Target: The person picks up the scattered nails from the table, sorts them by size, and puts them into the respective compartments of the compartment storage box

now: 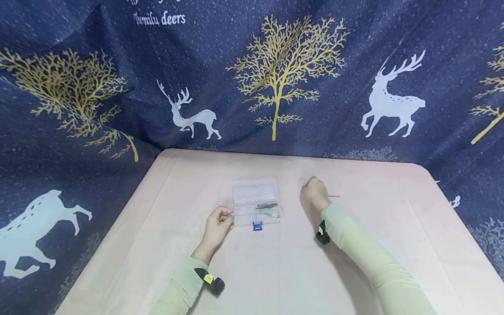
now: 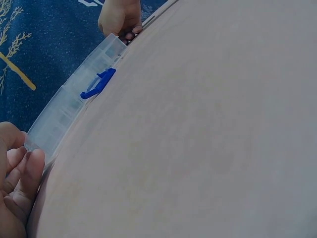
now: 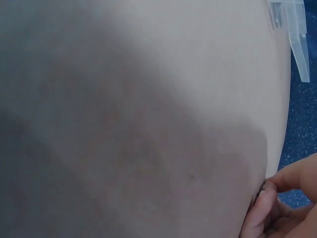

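Note:
A clear plastic compartment box [image 1: 244, 210] lies on the table with its lid [image 1: 254, 190] folded back and a blue latch [image 1: 257, 225] at the front. Thin dark metal rods [image 1: 267, 205] and smaller silvery pieces [image 1: 271, 215] lie in its right-hand compartments. My left hand [image 1: 218, 225] holds the box's left end between thumb and fingers, clearest in the left wrist view. To the right of the box, my right hand [image 1: 315, 191] is low at the tabletop. In the right wrist view its fingertips pinch a small thin dark piece [image 3: 257, 194], mostly hidden, its kind unclear.
One thin metal rod [image 1: 334, 196] lies on the pink tablecloth [image 1: 252, 271] just right of my right hand. A dark blue curtain [image 1: 323, 131] with deer and trees hangs behind the table's far edge. Each wrist wears a black camera strap [image 1: 212, 284].

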